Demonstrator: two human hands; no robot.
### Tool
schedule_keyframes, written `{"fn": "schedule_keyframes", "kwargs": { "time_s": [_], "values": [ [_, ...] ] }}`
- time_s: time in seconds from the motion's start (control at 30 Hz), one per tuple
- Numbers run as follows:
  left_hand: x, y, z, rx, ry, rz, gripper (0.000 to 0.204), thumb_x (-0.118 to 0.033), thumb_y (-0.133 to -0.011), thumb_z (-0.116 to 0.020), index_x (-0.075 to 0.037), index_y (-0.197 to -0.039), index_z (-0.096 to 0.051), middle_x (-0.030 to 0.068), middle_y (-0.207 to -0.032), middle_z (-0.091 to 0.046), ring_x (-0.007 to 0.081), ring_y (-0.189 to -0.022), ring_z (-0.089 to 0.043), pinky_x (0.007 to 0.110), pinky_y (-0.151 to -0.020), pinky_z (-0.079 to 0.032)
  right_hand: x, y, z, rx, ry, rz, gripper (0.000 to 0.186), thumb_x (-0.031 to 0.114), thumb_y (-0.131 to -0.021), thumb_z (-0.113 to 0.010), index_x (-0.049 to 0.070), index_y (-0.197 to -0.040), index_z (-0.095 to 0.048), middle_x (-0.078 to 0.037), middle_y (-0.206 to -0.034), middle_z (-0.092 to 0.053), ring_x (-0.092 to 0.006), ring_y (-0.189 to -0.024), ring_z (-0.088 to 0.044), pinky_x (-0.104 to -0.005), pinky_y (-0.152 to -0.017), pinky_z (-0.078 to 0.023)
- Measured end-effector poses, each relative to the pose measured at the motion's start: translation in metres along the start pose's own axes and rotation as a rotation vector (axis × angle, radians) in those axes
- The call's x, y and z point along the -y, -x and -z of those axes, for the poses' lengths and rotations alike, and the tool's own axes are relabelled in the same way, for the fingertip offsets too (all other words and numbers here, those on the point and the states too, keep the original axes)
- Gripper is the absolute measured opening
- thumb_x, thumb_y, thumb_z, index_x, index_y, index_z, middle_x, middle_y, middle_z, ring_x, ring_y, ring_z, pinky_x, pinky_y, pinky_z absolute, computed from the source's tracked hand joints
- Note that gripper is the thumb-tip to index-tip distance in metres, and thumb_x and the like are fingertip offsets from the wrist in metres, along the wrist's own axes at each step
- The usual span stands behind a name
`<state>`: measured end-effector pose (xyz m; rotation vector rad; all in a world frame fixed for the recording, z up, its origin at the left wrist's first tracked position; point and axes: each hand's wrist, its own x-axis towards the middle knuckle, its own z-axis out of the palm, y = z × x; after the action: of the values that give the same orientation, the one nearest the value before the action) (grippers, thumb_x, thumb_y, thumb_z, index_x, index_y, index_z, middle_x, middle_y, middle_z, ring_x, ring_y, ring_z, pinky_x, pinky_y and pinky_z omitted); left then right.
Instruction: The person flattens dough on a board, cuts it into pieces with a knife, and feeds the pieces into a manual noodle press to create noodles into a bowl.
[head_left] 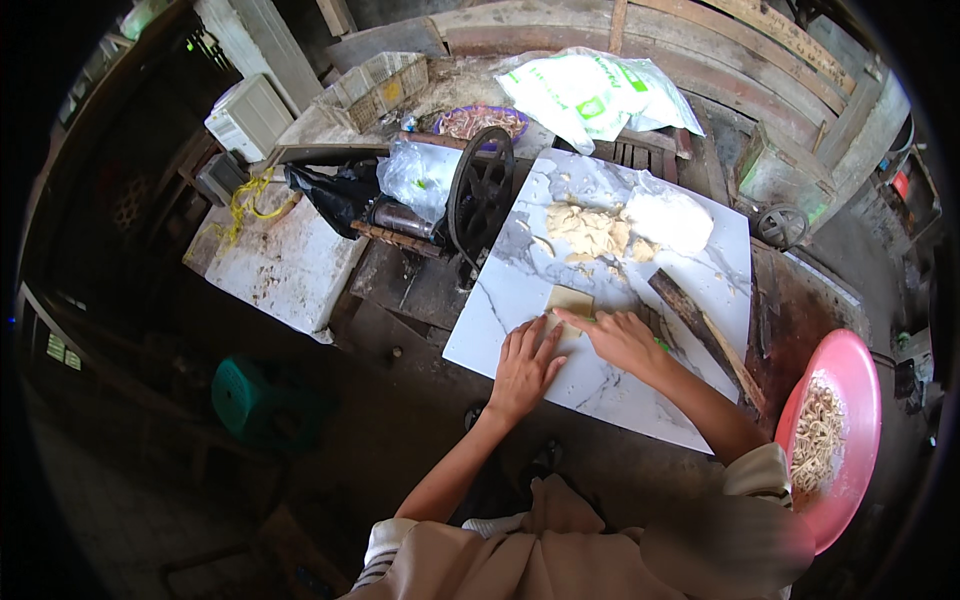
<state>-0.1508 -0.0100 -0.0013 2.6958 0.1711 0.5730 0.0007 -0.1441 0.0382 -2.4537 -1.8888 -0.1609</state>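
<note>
A flat, pale yellow piece of dough (570, 299) lies near the front edge of a white marble-patterned board (655, 410). My left hand (522, 372) rests with its fingers stretched out at the left side of this piece. My right hand (622, 340) is closed round a slim green-handled tool (661, 345), its index finger pointing over the dough. The tool's working end is hidden by the fingers. Further back sit a crumbly dough mass (585, 230) and a clear plastic bag of white contents (672, 217).
Right of my hands lie a dark wooden bar (688, 303) and a thin stick (735, 355). A pink basin (862, 430) holds pale strips at the right. A black handwheel (480, 190) stands left of the board. Behind are a purple basket (440, 122) and white sacks (590, 95).
</note>
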Motion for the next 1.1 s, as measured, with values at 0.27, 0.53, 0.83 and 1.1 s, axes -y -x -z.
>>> {"fn": "schedule_keyframes", "kwargs": {
  "time_s": [0.27,0.53,0.83,1.1],
  "values": [
    [-0.002,-0.001,0.004,0.01,-0.009,-0.019,0.05,-0.029,-0.088,-0.055,-0.013,-0.134,-0.044,0.0137,-0.134,-0.04,0.0309,-0.121,-0.039,0.042,-0.101,-0.033,-0.011,0.013,0.002,0.084,-0.144,-0.06,0.074,0.004,-0.078,-0.051,0.037,-0.141,-0.033,-0.014,-0.066,-0.06,-0.0331,-0.061,-0.064,-0.0426,-0.058,-0.052],
    [-0.003,0.0,0.005,0.02,-0.007,-0.015,0.049,-0.031,-0.089,-0.053,-0.014,-0.135,-0.044,0.0137,-0.134,-0.041,0.0308,-0.12,-0.04,0.042,-0.1,-0.032,-0.017,0.039,0.016,0.125,-0.158,-0.124,0.072,0.004,-0.078,-0.053,0.037,-0.139,-0.036,-0.014,-0.069,-0.06,-0.0319,-0.064,-0.064,-0.0423,-0.06,-0.052],
    [0.002,0.0,0.008,0.018,0.003,-0.05,0.047,-0.031,-0.09,-0.053,-0.012,-0.132,-0.045,0.0132,-0.132,-0.042,0.0315,-0.117,-0.041,0.043,-0.098,-0.034,-0.037,0.087,0.022,0.137,-0.253,-0.226,0.064,0.006,-0.082,-0.052,0.034,-0.138,-0.039,-0.015,-0.068,-0.059,-0.0331,-0.064,-0.063,-0.0437,-0.061,-0.052],
    [0.027,-0.041,-0.008,-0.041,0.207,0.002,0.04,-0.021,-0.084,-0.061,-0.003,-0.118,-0.048,0.0157,-0.122,-0.047,0.0346,-0.112,-0.043,0.043,-0.093,-0.037,-0.033,0.072,-0.009,-0.136,0.048,-0.529,0.067,0.001,-0.08,-0.049,0.03,-0.139,-0.037,-0.016,-0.099,-0.052,-0.0344,-0.09,-0.056,-0.0429,-0.07,-0.053]
  ]
}}
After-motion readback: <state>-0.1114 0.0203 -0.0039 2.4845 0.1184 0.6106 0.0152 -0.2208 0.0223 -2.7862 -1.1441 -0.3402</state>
